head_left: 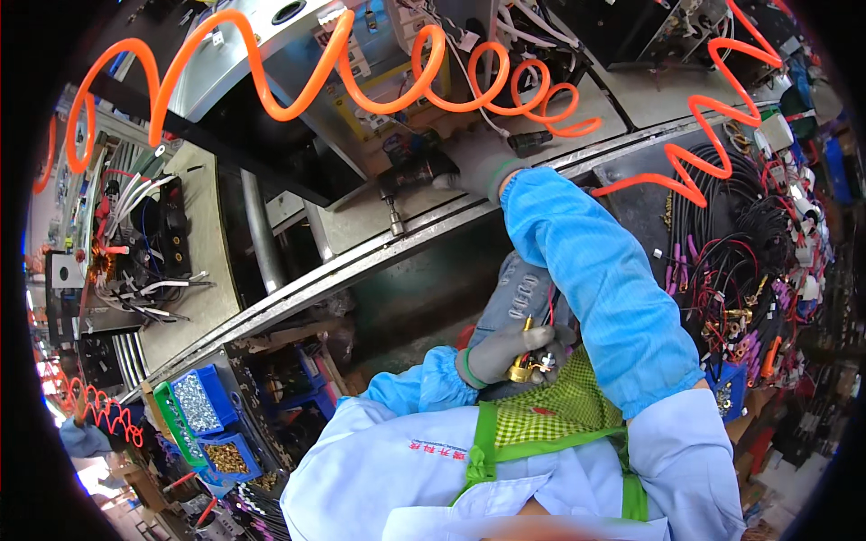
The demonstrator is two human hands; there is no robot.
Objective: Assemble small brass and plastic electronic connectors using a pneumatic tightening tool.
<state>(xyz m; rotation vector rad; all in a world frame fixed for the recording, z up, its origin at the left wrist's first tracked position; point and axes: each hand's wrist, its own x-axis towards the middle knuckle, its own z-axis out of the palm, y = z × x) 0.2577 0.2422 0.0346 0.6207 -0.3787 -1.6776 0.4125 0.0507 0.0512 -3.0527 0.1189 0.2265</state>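
Observation:
My right hand (483,162), in a grey glove, reaches forward over the bench edge. It is closed around the handle of a dark cordless drill (417,169), whose metal socket bit (395,220) points down at the bench rail. Close to my lap, my left hand (505,352), also gloved in grey, is closed on a small brass fitting (520,369). Thin red and dark wires run near that fitting, and a bright metal part sits beside it. The fingers partly hide how these pieces join.
An open metal cabinet (316,135) stands on the bench beyond the drill. Orange coiled air hoses (271,101) hang across the front. Blue bins of silver (197,403) and brass hardware (225,457) sit at lower left. Black cable bundles (735,198) lie at right.

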